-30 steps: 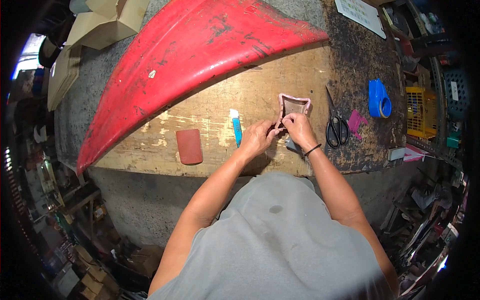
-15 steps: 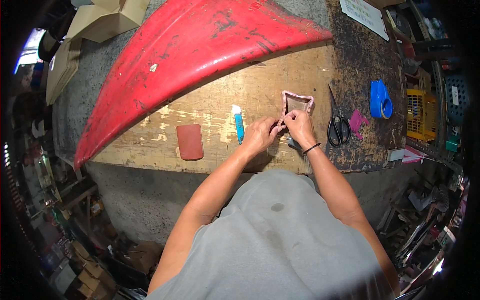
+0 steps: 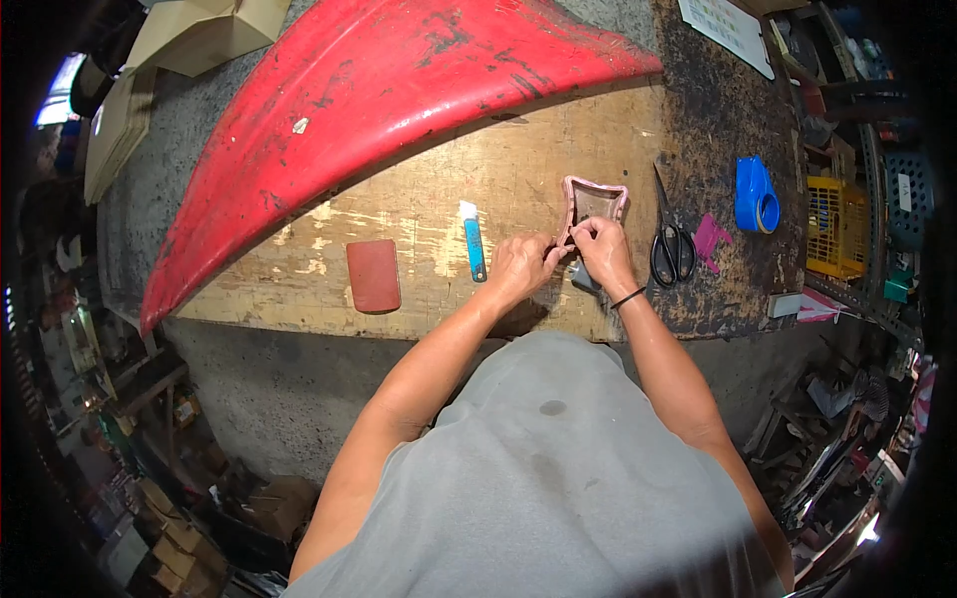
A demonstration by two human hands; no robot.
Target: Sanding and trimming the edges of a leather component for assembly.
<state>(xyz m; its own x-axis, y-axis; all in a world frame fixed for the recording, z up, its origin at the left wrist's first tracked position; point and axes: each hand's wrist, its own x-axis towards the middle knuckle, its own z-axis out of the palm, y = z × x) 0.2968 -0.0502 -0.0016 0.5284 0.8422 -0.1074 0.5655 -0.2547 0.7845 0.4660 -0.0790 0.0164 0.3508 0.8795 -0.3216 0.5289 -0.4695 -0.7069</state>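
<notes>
A small hollow frame with a pink wavy rim lies on the worn wooden table, its far end flared wider. My left hand has its fingers pinched at the frame's near left edge. Right beside it, the thumb and fingers of my right hand are pressed together on the same stretch of rim. The near part of the frame is hidden by my hands. A dark grey block shows partly under my right hand. Left of my left hand lies a blue utility knife. Black-handled scissors lie to the right.
A big scuffed red curved panel spans the table's far left. A reddish-brown rectangular pad lies near the front edge. Pink scraps, a blue tape dispenser and a clipboard are at right, with a yellow crate beyond the edge.
My view has shifted slightly. Both hands stay at the frame's near left rim, with only small finger movement; the left fingers look more curled.
</notes>
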